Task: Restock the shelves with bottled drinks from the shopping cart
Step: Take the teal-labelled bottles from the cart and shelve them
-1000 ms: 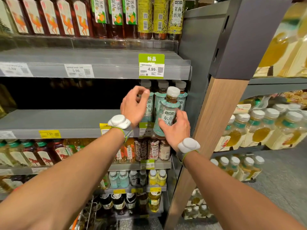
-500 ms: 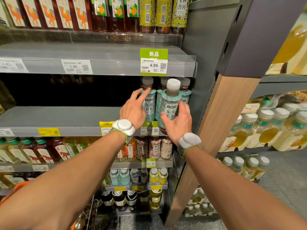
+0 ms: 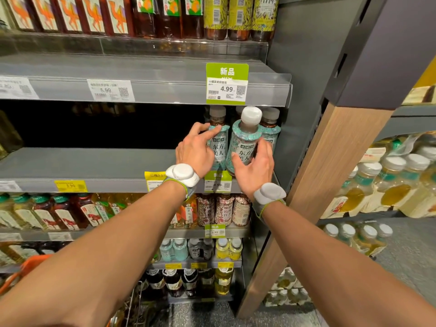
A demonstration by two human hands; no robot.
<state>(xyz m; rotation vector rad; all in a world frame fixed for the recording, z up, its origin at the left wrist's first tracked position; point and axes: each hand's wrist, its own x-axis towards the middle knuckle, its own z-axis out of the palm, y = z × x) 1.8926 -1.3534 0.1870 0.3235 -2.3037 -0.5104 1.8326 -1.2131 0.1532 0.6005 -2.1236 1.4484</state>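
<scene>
Right hand [image 3: 256,168] curls round the white-capped, teal-labelled plastic tea bottle [image 3: 246,138] at its label, the best hold: full, likely heavy, slick. Left hand [image 3: 194,149], fingers relaxed, touches the matching bottle [image 3: 218,147] beside it.

My right grip [image 3: 256,166] is holding the front bottle [image 3: 245,140] at the right end of the shelf [image 3: 94,166], just before the rear bottle [image 3: 270,129]; my left grip [image 3: 193,152] is touching the left bottle [image 3: 220,149], standing just beside it.

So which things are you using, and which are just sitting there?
In the job: front bottle, right hand, left hand, next bottle, shelf.
Just there: price tag, yellow bottles, camel bottles.
</scene>
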